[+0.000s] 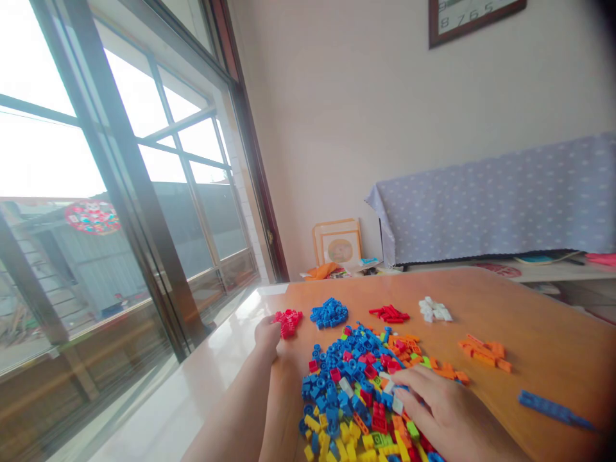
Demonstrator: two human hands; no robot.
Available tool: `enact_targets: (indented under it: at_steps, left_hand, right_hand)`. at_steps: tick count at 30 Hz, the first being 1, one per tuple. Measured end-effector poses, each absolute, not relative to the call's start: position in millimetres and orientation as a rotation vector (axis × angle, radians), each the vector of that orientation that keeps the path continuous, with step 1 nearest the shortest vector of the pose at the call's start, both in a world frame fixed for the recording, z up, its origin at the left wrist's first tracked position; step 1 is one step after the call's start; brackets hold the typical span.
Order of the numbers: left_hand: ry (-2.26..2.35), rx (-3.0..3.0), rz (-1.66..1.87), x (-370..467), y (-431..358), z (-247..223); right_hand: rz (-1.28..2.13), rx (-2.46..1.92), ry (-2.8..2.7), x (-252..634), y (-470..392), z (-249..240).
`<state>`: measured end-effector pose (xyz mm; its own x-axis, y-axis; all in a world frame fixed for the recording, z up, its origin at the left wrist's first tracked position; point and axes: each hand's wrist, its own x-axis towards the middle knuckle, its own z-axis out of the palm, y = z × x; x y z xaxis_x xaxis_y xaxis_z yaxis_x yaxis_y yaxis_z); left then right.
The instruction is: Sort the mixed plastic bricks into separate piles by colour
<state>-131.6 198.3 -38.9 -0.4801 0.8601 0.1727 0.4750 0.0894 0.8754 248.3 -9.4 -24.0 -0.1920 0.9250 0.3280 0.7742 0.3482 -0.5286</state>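
A big mixed pile of small plastic bricks point(353, 378), blue, red, yellow, orange and green, lies on the wooden table point(529, 333) in front of me. My right hand point(445, 414) rests on the pile's right side, fingertips pinching a small white brick point(397, 404). My left hand point(267, 333) reaches to the table's left edge, fingers curled beside a small heap of red bricks point(287, 321); whether it holds one is hidden. Sorted heaps lie beyond: blue point(328, 312), red flat pieces point(389, 314), white point(434, 309), orange point(484, 353).
A long blue piece point(553, 407) lies alone at the table's right. A large window point(120, 212) fills the left. A covered cabinet point(495, 199), a picture frame point(339, 244) on the floor and a wall clock point(471, 16) stand behind.
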Motion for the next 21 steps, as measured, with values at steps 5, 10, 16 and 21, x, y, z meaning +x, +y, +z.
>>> enact_targets:
  at_steps: [5, 10, 16, 21]
  left_hand:
    - [2.015, 1.252, 1.37, -129, 192, -36]
    - [2.033, 1.231, 1.416, -134, 185, -36]
    - [2.11, 1.222, 1.372, -161, 177, -33]
    - [2.213, 1.253, 1.292, -197, 166, -28]
  right_hand:
    - [0.322, -1.484, -2.026, 247, -12, -24]
    - [0.328, -1.501, -2.015, 246, -14, -20]
    - [0.365, -1.479, -2.027, 249, -13, -18]
    - [0.327, -1.469, -2.008, 247, -14, -23]
